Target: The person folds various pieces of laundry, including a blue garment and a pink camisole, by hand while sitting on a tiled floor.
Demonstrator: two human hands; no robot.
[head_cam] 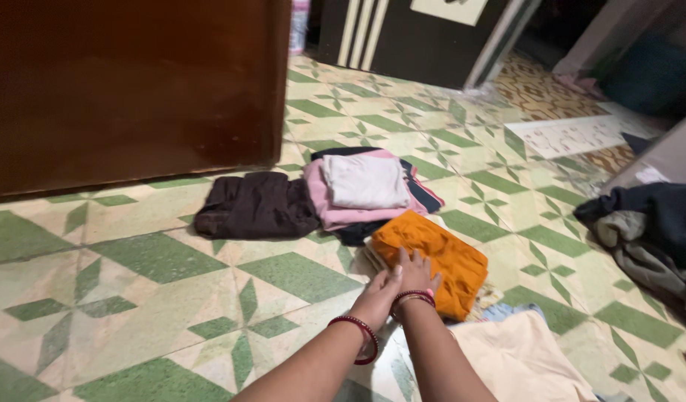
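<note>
My left hand [378, 293] and my right hand [416, 272] lie side by side on the near edge of a folded orange cloth [440, 257] on the floor, fingers pressed flat on it. Both wrists wear red bangles. The orange cloth tops a small stack of folded pieces. Behind it lies a second stack: a white folded garment [364, 181] on pink ones [335, 212] over dark ones. A dark brown folded garment [255, 205] lies to the left of that stack.
A cream cloth [518, 361] lies by my right forearm. A heap of dark and grey clothes [648, 231] sits at the right. A brown wooden panel [127, 82] stands at the left, a dark cabinet [425, 37] at the back. The floor has green-patterned tiles.
</note>
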